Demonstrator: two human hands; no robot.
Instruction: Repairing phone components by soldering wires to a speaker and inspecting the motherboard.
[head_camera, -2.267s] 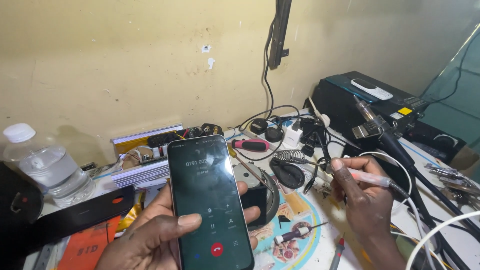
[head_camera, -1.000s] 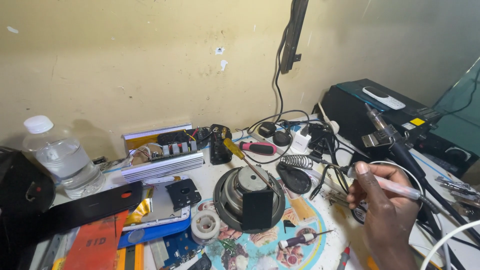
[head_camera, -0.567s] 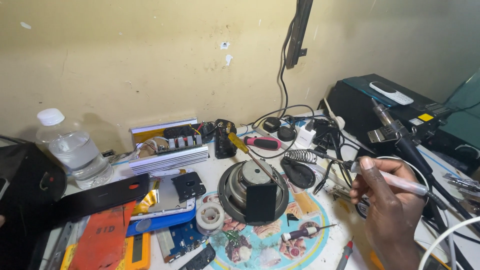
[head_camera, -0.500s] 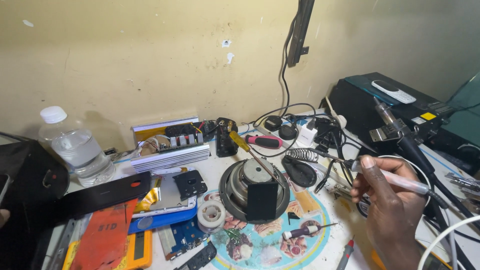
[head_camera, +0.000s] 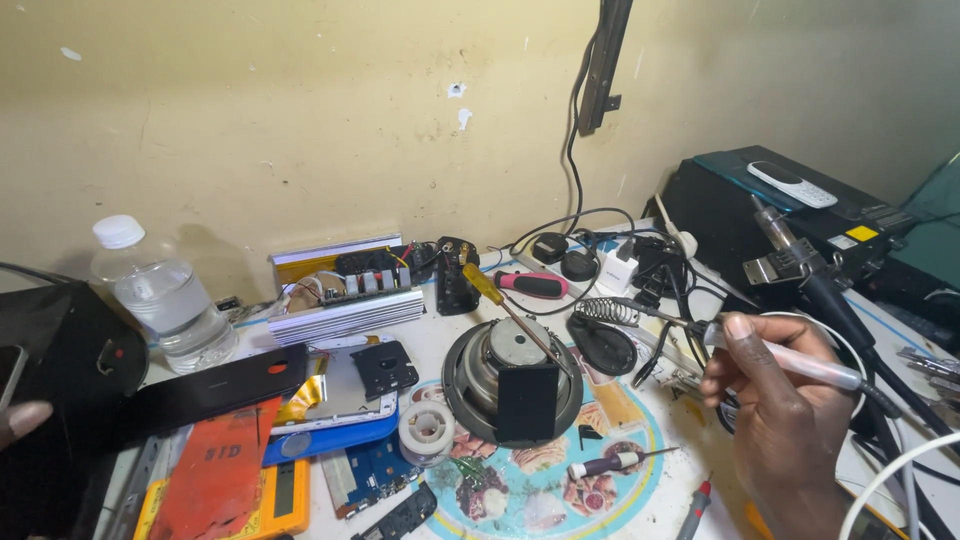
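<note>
— White plastic, slim as a pen: that is the white-handled soldering iron (head_camera: 800, 362) in your right hand (head_camera: 775, 415), grip closed around its handle, metal tip pointing left over the cluttered white worktop (head_camera: 690, 470).

— And your left hand (head_camera: 22, 420)?

— Only fingertips show at the left edge, against a black pouch (head_camera: 70, 360); whether that grip is closed, you cannot tell from here.

— What lies near the iron?

— A round black loudspeaker with a metal magnet (head_camera: 512, 375) sits left of the tip, a yellow-handled screwdriver (head_camera: 505, 305) lying across it. A coiled wire iron stand (head_camera: 605, 312) is just beside the tip. A clear plastic water bottle with a white cap (head_camera: 160, 295) stands well apart, by the wall.
</note>
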